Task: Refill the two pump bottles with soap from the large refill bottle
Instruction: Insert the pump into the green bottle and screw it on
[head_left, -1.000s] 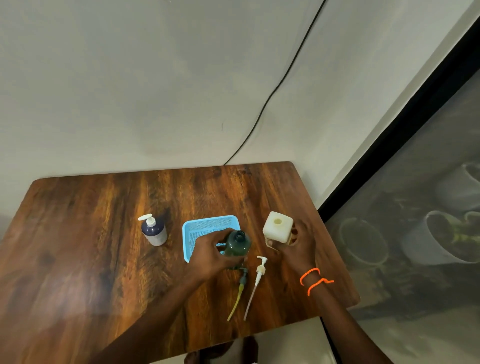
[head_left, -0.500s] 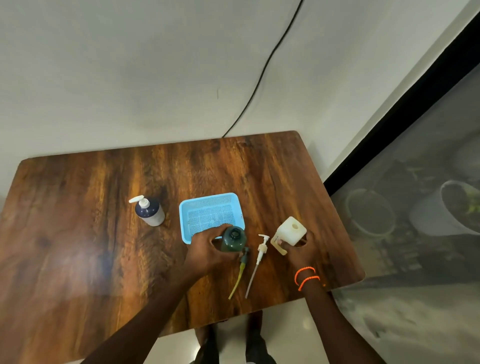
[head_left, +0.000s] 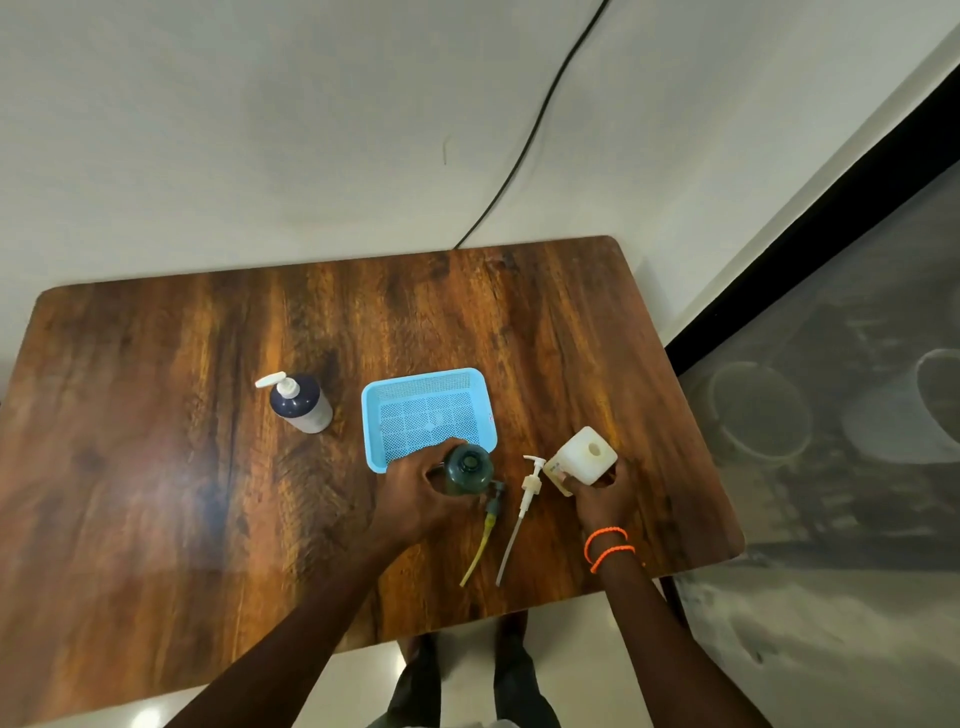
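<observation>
Wood-grain table (head_left: 156, 467) carries everything, and nothing on it has shifted much in the last second apart from what sits in the hands. Blue tray (head_left: 480, 395) lies empty at the middle, with the capped navy bottle (head_left: 301, 402) well apart to its left, pump on and untouched. White bottle (head_left: 587, 456) has changed most: a second ago it stood upright under the right hand (head_left: 597, 493), and now it is tipped toward the middle, its open mouth angled up and leftward, fingers wrapped round its lower side. Green bottle (head_left: 467, 470) stays upright at the tray's near edge, mouth open, the left hand (head_left: 415, 499) curled round it to steady it. Two pumps lie between the hands, the white pump (head_left: 530, 488) beside the green pump (head_left: 491, 519). I'd judge the pour is about to begin; whether soap is already moving I cannot tell from here. Both bottles have yet to be filled, it seems.
</observation>
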